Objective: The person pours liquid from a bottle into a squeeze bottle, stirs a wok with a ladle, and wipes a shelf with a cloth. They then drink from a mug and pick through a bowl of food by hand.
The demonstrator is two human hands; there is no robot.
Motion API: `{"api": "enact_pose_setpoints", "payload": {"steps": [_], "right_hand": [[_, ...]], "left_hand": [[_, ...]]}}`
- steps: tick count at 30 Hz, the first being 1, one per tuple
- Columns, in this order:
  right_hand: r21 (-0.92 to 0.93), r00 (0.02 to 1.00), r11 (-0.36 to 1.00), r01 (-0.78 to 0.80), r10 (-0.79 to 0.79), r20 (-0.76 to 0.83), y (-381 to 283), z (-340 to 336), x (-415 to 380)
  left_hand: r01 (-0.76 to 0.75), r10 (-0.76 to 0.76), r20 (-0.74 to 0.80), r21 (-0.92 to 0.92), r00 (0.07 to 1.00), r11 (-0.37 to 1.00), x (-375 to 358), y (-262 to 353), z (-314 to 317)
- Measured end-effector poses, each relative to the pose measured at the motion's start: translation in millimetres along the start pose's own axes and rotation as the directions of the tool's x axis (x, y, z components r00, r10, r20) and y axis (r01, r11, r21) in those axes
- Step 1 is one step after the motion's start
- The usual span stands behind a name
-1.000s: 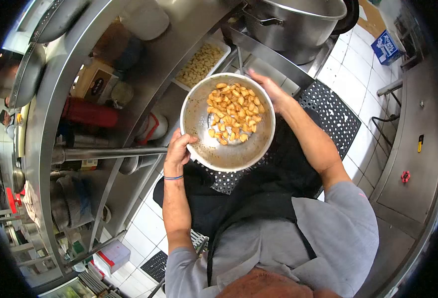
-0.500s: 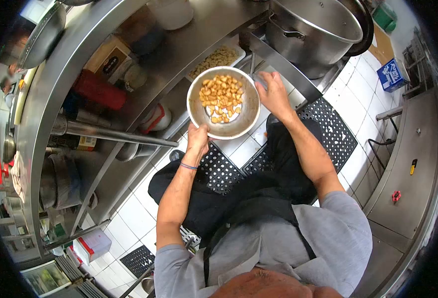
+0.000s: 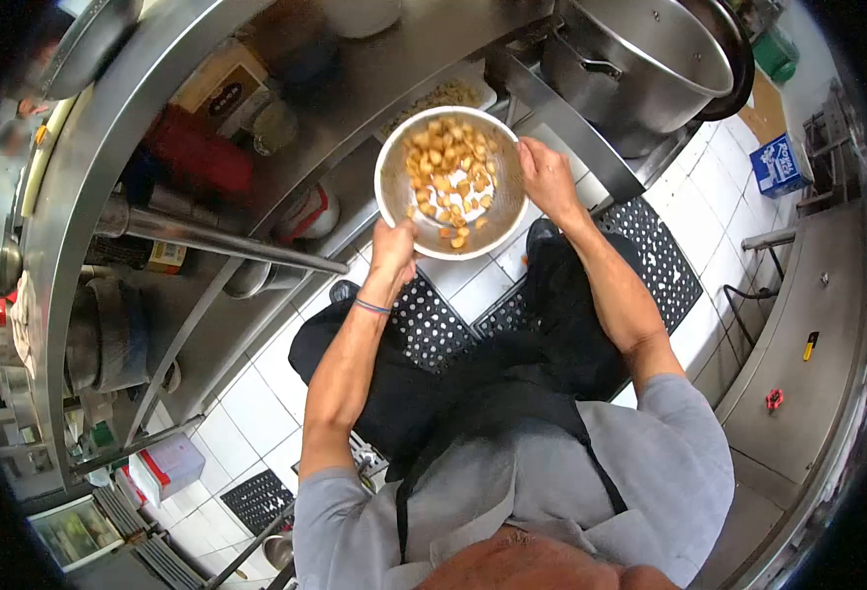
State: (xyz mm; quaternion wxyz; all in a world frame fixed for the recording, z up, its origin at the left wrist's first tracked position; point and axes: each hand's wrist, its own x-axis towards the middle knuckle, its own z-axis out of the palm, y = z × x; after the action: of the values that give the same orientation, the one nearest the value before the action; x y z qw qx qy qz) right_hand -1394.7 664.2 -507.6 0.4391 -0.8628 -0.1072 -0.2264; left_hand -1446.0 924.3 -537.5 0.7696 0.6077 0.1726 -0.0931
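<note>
Between my hands, above the floor, is a round metal bowl. Loose golden-brown food chunks fill part of it, mostly toward the far side; their exact kind I cannot make out. My left hand is closed on the near-left rim, thumb over the edge. On the right side, my right hand grips the rim as well. Just beyond the bowl and partly hidden by it, a white tray holds pale small pieces.
A large steel stockpot stands at the upper right. Along the left run a steel counter and shelf with containers and a metal post. Black perforated mats lie on white floor tiles. A blue box is at the right.
My right hand has closed on the rim, where it was more open beside it. The bowl has moved slightly away from me, and the chunks inside have shifted and spread.
</note>
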Motion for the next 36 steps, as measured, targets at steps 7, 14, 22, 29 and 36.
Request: {"api": "enact_pose_setpoints", "payload": {"steps": [7, 14, 22, 29, 36], "right_hand": [[-0.191, 1.000, 0.982, -0.003, 0.004, 0.006, 6, 2, 1], [-0.237, 0.962, 0.966, 0.102, -0.035, 0.271, -4, 29, -14], [-0.063, 0.896, 0.992, 0.111, -0.072, 0.438, -7, 23, -23], [-0.363, 0.975, 0.931, -0.044, 0.119, 0.188, 0, 18, -8], [-0.122, 0.932, 0.987, -0.105, 0.141, 0.335, -15, 20, -20]], "left_hand": [[-0.010, 0.012, 0.040, -0.057, 0.999, 0.998, -2, -1, 9], [-0.028, 0.024, 0.048, 0.092, 0.999, 0.995, -19, -21, 30], [-0.111, 0.108, 0.083, 0.031, 0.991, 0.993, -28, -16, 34], [-0.166, 0.158, 0.086, 0.092, 0.984, 0.982, -12, -24, 25], [-0.189, 0.185, 0.072, 0.047, 0.980, 0.981, -8, -30, 24]]}}
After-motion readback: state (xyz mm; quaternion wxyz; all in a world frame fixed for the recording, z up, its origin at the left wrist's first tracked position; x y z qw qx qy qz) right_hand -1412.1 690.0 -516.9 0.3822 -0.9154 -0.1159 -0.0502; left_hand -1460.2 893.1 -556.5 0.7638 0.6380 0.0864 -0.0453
